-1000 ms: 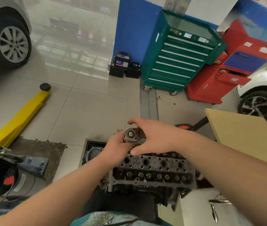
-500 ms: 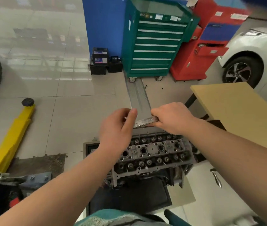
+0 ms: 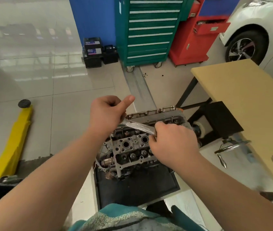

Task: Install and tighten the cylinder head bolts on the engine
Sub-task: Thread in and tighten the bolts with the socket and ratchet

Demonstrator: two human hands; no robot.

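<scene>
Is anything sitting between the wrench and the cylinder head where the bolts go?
Nothing visible does. Both the left hand and right hand grip the wrench, which sits just above the cylinder head. The right hand covers the wrench's working end, so whether it is seated on a bolt cannot be told.

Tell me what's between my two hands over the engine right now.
In the head view, a flat metal wrench spans the gap. Your left hand grips one end, your right hand holds the other, above the cylinder head.
</scene>
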